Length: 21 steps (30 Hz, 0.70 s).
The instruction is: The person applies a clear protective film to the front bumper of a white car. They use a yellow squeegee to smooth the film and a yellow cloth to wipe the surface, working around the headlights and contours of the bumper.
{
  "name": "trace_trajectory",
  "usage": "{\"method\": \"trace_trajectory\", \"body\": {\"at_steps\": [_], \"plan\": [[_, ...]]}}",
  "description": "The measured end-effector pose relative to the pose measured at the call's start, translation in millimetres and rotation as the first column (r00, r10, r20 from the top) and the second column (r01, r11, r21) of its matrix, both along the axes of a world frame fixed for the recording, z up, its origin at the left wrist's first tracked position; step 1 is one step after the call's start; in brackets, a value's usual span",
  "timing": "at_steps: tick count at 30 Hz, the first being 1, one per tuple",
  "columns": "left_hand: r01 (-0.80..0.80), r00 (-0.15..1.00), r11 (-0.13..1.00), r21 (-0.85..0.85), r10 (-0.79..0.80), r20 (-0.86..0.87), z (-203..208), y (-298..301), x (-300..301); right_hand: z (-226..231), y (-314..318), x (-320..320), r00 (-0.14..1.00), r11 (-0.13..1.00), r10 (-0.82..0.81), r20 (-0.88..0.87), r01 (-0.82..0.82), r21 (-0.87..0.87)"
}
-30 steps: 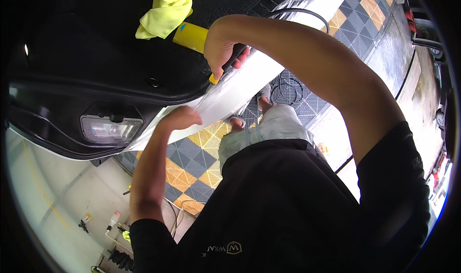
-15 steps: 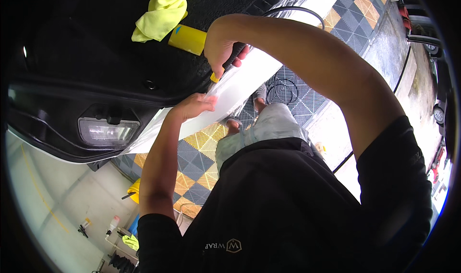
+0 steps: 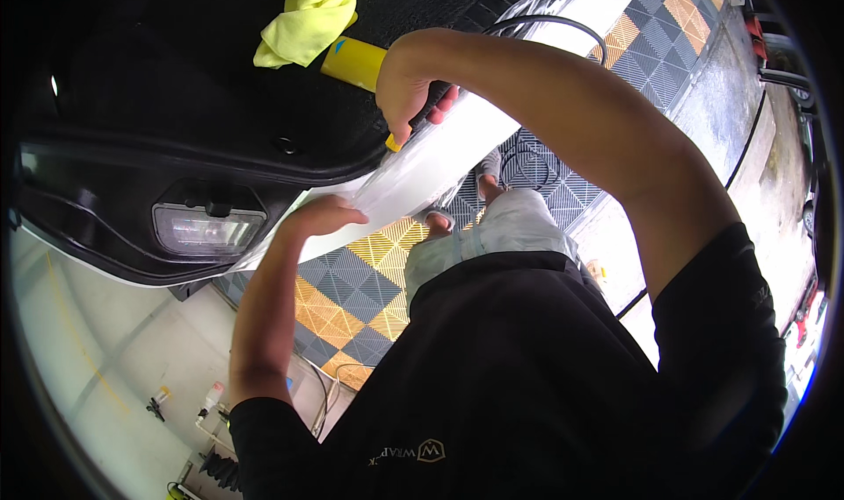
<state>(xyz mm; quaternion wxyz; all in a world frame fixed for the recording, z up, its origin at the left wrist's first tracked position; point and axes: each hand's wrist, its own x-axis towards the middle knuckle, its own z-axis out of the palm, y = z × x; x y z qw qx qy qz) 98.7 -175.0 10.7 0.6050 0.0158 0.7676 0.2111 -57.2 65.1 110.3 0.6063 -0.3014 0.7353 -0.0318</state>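
My right hand (image 3: 406,87) is closed at the black rubber seal (image 3: 374,164) along the vehicle's opening. Below its fingers shows the small yellow end of a flat tool (image 3: 394,142); the rest is hidden in the hand. Lower left, my left hand (image 3: 321,217) reaches over the white body edge with fingers stretched out, holding nothing that I can see. Clear, wrinkled film (image 3: 382,181) lies along that white edge between the hands. Beside my right hand, a yellow squeegee (image 3: 353,63) with a blue mark rests on the black lining.
A lime-yellow cloth (image 3: 303,21) lies on the black lining (image 3: 176,87). A lamp unit (image 3: 211,229) sits in the panel at left. A black cable (image 3: 563,21) loops beyond my right forearm. Grey and orange tiles (image 3: 352,280) cover the floor below.
My left hand has drawn back left and slightly down along the white edge, away from my right hand. My right hand stays at the seal with the yellow tool. The view has shifted slightly.
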Motion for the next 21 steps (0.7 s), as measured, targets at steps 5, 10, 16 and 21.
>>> {"method": "trace_trajectory", "body": {"at_steps": [5, 10, 16, 21], "plan": [[-0.134, 0.986, 0.99, 0.041, 0.129, 0.102, -11, 24, -3, -6, -12, 9, 0.999, 1.0, 0.03, 0.036, -0.03, -0.009], [-0.025, 0.997, 0.995, -0.099, 0.031, 0.064, 13, 16, -2, -10, -14, 10, 0.995, 0.996, 0.034, 0.093, -0.027, -0.083], [0.119, 0.993, 0.981, -0.154, -0.117, 0.021, 14, 13, 1, -20, -13, 14, 0.993, 0.995, 0.053, 0.109, -0.043, -0.092], [0.219, 0.969, 0.937, -0.273, -0.175, 0.175, 3, 17, -6, -21, -12, 14, 0.993, 0.996, 0.001, 0.121, 0.009, -0.086]]}}
